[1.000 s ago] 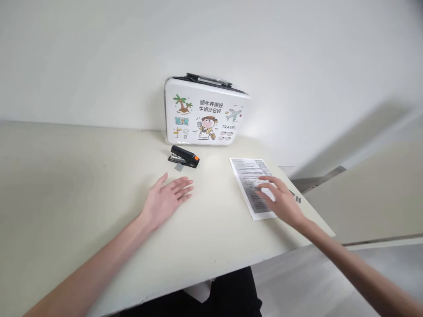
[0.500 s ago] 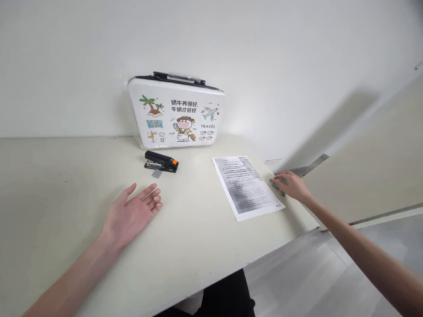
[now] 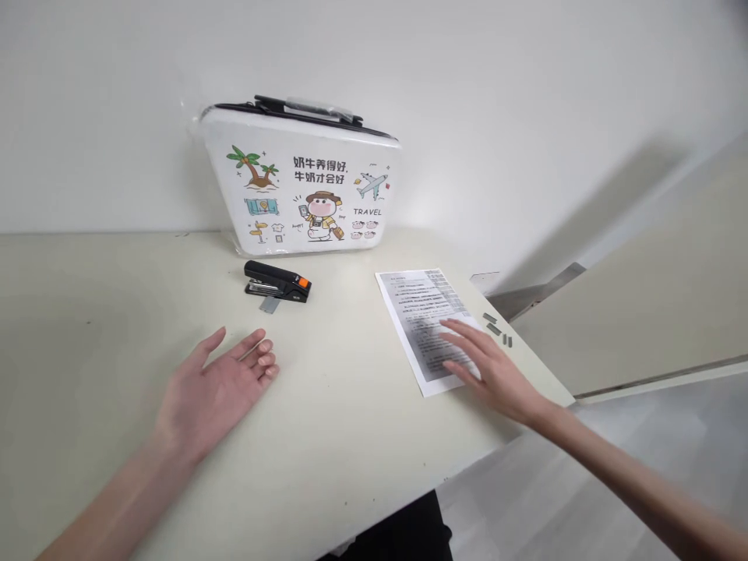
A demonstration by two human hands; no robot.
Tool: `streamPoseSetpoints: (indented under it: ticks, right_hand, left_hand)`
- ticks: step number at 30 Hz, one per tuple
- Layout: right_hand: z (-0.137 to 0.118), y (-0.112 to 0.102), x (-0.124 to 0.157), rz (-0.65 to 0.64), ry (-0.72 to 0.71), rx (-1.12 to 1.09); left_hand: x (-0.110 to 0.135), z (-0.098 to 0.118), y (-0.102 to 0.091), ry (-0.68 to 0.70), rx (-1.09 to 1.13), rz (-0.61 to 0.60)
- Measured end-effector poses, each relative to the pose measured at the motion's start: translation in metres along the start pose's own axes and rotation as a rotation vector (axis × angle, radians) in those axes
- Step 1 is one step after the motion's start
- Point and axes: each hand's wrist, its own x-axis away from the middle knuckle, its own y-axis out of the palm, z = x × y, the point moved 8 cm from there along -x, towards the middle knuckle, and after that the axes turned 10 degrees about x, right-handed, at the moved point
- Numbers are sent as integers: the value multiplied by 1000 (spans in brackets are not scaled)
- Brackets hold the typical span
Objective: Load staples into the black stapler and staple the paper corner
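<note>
My left hand [image 3: 219, 386] rests palm up on the table, fingers loosely curled and apart, holding nothing. Just beyond its fingertips lies a black stapler [image 3: 277, 280] with an orange patch, and a small grey strip of staples [image 3: 269, 305] sits against its near side. Over the lower right of a printed sheet of paper [image 3: 409, 312] is my right hand [image 3: 488, 366], fingers spread and nothing in them; whether it touches the sheet I cannot tell. Several short staple strips [image 3: 494, 329] lie to the right of the paper, near the table's right edge.
A white carrying case [image 3: 327, 195] with cartoon prints and clear plastic wrap leans against the wall at the back. The pale table [image 3: 327, 444] ends at a front edge and a slanting right edge. A light panel [image 3: 643, 312] stands beyond the right side.
My right hand has come away from the staple strips and moved left over the paper, its fingers now spread. My left hand stays palm up. The view has shifted slightly.
</note>
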Motion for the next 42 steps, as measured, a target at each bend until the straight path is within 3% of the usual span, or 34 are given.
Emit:
streamPoseSetpoints:
  ticks: [4, 16, 22, 32, 42]
  right_hand:
    - [-18, 28, 4, -114, 66, 7]
    - [-5, 60, 1, -244, 178, 104]
    - [-6, 60, 1, -200, 178, 102]
    - [-6, 61, 3, -192, 186, 110]
    - [-5, 61, 5, -195, 189, 111]
  left_hand:
    - [1, -1, 0, -11, -22, 9]
    - [-2, 0, -7, -28, -7, 60]
    - [-2, 0, -7, -21, -7, 103]
    - [-2, -1, -5, -41, -13, 47]
    - [2, 0, 1, -13, -21, 72]
